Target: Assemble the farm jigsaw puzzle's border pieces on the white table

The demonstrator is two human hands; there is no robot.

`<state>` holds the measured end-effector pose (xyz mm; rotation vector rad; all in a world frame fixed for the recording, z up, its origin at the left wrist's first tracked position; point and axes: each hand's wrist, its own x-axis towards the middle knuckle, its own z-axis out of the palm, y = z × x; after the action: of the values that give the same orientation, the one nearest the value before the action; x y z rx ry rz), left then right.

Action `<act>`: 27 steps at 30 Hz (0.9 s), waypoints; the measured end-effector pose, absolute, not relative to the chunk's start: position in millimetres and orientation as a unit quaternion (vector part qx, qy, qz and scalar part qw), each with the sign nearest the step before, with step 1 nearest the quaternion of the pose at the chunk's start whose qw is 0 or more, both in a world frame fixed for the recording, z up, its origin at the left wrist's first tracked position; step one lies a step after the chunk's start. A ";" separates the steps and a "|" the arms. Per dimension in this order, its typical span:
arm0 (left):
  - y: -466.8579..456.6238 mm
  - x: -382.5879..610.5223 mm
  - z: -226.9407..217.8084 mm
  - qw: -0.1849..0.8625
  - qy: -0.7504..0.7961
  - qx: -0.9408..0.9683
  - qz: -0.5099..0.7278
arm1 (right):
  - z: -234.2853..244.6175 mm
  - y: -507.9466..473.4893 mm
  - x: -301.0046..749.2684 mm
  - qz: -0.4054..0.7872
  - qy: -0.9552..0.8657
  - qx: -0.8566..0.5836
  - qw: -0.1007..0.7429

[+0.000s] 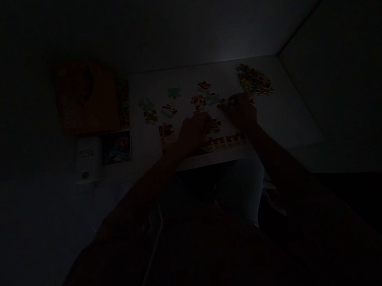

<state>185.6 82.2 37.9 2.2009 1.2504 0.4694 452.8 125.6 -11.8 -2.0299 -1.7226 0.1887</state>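
The room is very dim, and a white table (pixel 273 122) carries scattered jigsaw puzzle pieces. My left hand (pixel 195 133) hangs over a small cluster of pieces (pixel 214 123) near the middle. My right hand (pixel 241 110) is a little farther on, with its fingertips at a piece (pixel 224 104). In this darkness I cannot tell whether either hand holds anything. A row of joined pieces (pixel 224 143) lies close to the near edge, just below my hands. A heap of loose pieces (pixel 254 79) sits at the far right.
An orange box (pixel 85 98) stands beyond the table's left end, beside a small picture card (pixel 116 148) and a white boxy object (pixel 88 159). A wall (pixel 347 92) rises at the right. A white cord (pixel 153 257) hangs down my front.
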 end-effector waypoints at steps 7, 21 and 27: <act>93.6 78.4 46.7 0.368 0.564 0.681 0.288 | -8.8 122.8 452.3 0.080 -0.626 -0.740 0.233; 90.2 29.7 3.9 0.354 0.514 0.735 0.263 | -14.5 123.9 455.6 0.072 -0.612 -0.746 0.253; 116.8 31.4 -6.5 0.354 0.495 0.757 0.237 | -11.3 121.8 452.3 0.070 -0.616 -0.743 0.250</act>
<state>31.4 116.8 -6.5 1.9581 1.2805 0.6127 452.3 121.8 -11.3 -2.0244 -1.6787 0.1911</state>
